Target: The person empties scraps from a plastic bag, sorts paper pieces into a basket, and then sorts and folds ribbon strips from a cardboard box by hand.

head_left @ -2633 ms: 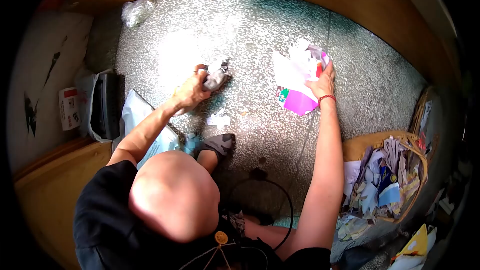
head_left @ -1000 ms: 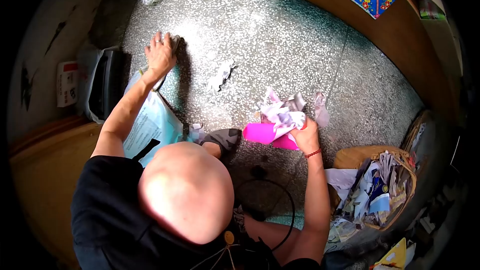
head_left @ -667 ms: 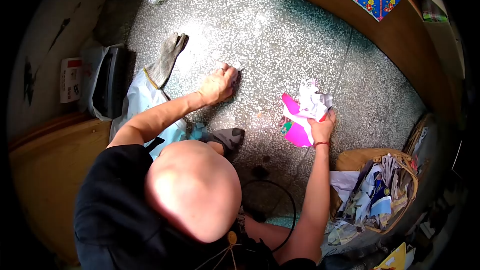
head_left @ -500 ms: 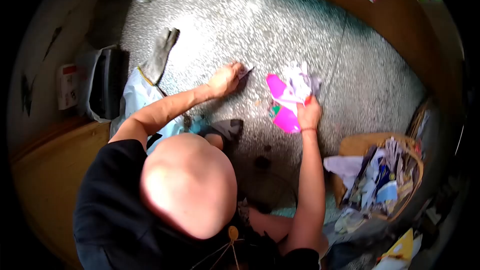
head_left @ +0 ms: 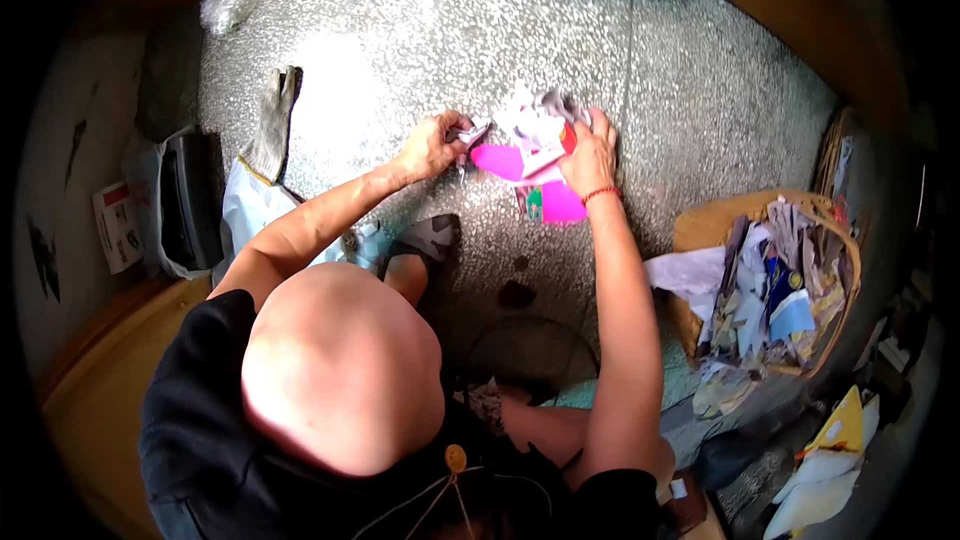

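My left hand [head_left: 432, 148] is closed in a pinch on a small pale paper scrap [head_left: 478, 132], just above the speckled floor. Beside it, my right hand [head_left: 592, 155] grips a loose bunch of crumpled whitish paper [head_left: 538, 130]. Bright pink paper [head_left: 562, 204] spreads under and below that bunch, its left tip close to the scrap in my left hand. A small red piece [head_left: 568, 137] shows at my right fingers; I cannot tell what it is. A green-printed piece [head_left: 534, 204] lies against the pink paper.
At right stands a basket [head_left: 850, 270] full of paper scraps. A grey work glove [head_left: 268, 130] lies on a pale plastic bag [head_left: 250, 202] at left, near a dark bin-like box [head_left: 190, 200]. Clear crumpled plastic [head_left: 232, 2] sits at the far left. My shoe [head_left: 428, 240] is on the floor.
My right hand has brought the crumpled and pink paper left and up, close to my left hand. The view has shifted, so the glove and bag appear further left.
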{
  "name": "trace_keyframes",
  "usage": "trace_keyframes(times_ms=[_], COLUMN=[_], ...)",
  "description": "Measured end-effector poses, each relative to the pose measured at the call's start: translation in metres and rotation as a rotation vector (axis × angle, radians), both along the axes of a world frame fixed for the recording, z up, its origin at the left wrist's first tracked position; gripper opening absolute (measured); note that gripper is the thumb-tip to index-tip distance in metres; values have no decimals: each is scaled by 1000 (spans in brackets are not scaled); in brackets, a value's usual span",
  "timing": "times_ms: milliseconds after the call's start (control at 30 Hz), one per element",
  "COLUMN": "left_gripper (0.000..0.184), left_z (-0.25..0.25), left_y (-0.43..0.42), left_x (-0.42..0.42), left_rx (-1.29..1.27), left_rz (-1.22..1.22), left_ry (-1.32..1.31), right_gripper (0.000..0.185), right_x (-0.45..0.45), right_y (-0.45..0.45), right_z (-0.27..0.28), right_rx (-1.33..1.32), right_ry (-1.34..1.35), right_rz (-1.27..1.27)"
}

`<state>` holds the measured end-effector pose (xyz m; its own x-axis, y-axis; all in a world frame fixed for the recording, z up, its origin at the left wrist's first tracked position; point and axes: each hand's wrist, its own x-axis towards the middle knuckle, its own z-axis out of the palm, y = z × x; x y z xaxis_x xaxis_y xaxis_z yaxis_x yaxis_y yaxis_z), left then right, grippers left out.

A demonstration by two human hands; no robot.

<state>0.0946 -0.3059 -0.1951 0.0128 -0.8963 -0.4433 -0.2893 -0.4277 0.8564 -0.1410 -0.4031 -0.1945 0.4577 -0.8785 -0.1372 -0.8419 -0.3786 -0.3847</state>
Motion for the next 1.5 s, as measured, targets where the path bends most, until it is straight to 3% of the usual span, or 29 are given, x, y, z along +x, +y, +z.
trace_keyframes(times_ms=[33, 133, 167, 200, 267, 367, 467, 600, 667, 800, 900, 1033, 1100, 1233, 1300, 1333, 1400, 1467, 1500], left_gripper=[18, 19, 19, 20, 20, 21, 21, 21, 21, 21, 22, 23, 23, 21, 21, 20, 21, 22, 23], left_z=[-19, -14, -13, -15, -16, -9, -7, -12, -15, -20, -20, -16, -13, -5, -7, 5, 3, 7, 18], left_y=[5, 3, 4, 4, 6, 6, 8, 11, 12, 13, 13, 11, 8, 6, 2, -1, -5, -8, -10], left_x=[-1, -8, -10, -10, -8, -6, -7, -25, -37, -49, -54, -69, -74, -88, -91, -96, -102, -107, -114], left_rx=[-51, 44, 25, 63, 16, 91, 142, 172, 90, 47, 29, 42, 60, 146, 178, 192, 185, -54, -78], left_rz=[31, 58, 63, 88, 96, 142, 120, 137, 64, -16, -71, -53, -67, -31, -13, 35, 102, -56, -137], left_ry=[54, 129, 91, 184, 92, 160, 164, 258, 188, 199, 136, 156, 186, 313, 364, 383, 482, 539, 619], right_gripper=[30, 20, 18, 19, 27, 48, 56, 58, 62, 44, 31, 23, 17, 15, 13, 17, 23, 32, 29], right_x=[3, 0, 1, -4, -16, -39, -61, -80, -84, -81, -80, -83, -87, -90, -90, -89, -93, -88, -84], right_y=[-3, 3, 4, 5, 14, 39, 73, 158, 200, 232, 219, 225, 226, 213, 179, 157, 125, 104, 99], right_z=[1, -1, 3, 0, 5, 32, 64, 60, 33, 8, 21, 8, 5, -3, 8, 21, 39, 60, 75], right_rx=[49, 81, 215, 240, 394, 555, 846, 747, 545, 162, -63, -8, 147, 170, 303, 542, 592, 627, 628], right_ry=[-4, -13, 45, 26, -102, -321, -248, -6, 25, 108, 14, -26, -45, -55, -2, -176, -668, -1014, -1056], right_rz=[-21, -35, -82, -90, -116, -182, -3, 303, 366, 279, 230, 277, 341, 259, -114, -425, -618, -515, -386])
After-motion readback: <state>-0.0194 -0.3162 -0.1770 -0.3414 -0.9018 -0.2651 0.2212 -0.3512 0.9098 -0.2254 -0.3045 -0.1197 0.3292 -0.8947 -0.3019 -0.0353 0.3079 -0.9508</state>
